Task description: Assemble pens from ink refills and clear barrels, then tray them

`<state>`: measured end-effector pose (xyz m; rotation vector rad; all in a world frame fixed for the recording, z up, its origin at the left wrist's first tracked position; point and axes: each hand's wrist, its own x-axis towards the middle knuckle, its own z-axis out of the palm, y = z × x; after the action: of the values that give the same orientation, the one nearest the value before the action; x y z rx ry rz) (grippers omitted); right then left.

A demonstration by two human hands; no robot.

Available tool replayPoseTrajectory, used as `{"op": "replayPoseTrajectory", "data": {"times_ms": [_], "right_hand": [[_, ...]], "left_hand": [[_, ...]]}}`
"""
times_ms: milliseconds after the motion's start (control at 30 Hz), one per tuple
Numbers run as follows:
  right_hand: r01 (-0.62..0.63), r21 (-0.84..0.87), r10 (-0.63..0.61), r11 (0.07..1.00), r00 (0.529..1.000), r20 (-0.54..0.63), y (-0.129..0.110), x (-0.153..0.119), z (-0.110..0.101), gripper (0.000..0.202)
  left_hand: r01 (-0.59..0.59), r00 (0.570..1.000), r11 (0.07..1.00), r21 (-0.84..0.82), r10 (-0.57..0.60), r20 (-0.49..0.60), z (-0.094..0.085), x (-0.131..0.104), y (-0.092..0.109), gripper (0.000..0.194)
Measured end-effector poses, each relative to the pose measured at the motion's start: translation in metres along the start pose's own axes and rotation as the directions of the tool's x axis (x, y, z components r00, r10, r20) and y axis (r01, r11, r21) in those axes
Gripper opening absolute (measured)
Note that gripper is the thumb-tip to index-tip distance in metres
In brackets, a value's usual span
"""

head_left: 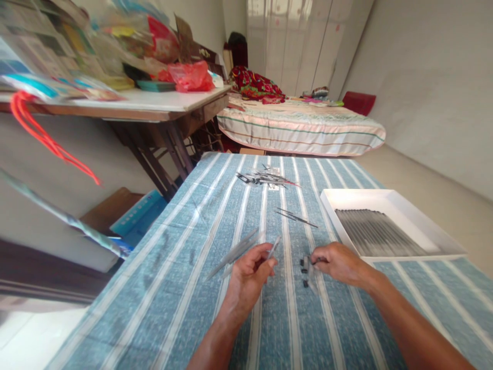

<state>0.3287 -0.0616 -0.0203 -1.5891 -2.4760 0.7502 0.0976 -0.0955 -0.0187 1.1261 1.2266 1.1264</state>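
Note:
My left hand [252,267] is closed, pinching a slim greyish tube [275,247] that points up and away between thumb and fingers. Just beyond it, several long grey translucent tubes [235,252] lie slanted on the cloth, blurred. My right hand [336,263] has its fingertips pressed together at a small group of black pieces [305,264], apparently little caps or plugs. What sits between those fingertips is hidden. Farther off lie a few thin dark rods [296,218], and behind them a loose heap of thin black sticks [265,178], some with red ends.
A white open box [408,205] stands at the right, holding a neat row of dark grey sticks [379,231]. The striped blue cloth [185,298] covers the table. A cluttered desk [154,110] with bags is at the left; a bed [300,126] stands behind.

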Motion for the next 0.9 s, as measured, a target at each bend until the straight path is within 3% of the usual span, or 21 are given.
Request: {"op": "replayPoseTrajectory", "data": {"times_ms": [133, 300, 567, 800, 900], "right_hand": [[-0.001, 0.159, 0.015, 0.987, 0.996, -0.09, 0.004, 0.002, 0.005, 0.011], [0.006, 0.425, 0.102, 0.905, 0.968, -0.231, 0.008, 0.013, 0.008, 0.006], [0.031, 0.405, 0.076, 0.914, 0.966, -0.248, 0.012, 0.033, 0.012, 0.016], [0.133, 0.731, 0.083, 0.669, 0.964, -0.252, -0.008, 0.023, 0.01, 0.023], [0.189, 0.73, 0.033, 0.657, 0.96, -0.278, -0.018, 0.017, 0.004, 0.018]], "left_hand": [[-0.008, 1.0, 1.0, 0.027, 0.008, 0.016, -0.001, -0.001, 0.002, 0.027], [-0.016, 0.999, 0.999, 0.048, 0.015, 0.04, -0.001, -0.003, 0.005, 0.022], [0.006, 0.997, 0.999, 0.042, -0.01, 0.079, -0.002, 0.0, -0.001, 0.017], [-0.016, 0.988, 0.998, 0.06, 0.006, 0.154, 0.0, -0.002, 0.001, 0.015], [-0.024, 0.979, 0.995, 0.101, 0.003, 0.204, -0.001, -0.003, 0.0, 0.017]]}}
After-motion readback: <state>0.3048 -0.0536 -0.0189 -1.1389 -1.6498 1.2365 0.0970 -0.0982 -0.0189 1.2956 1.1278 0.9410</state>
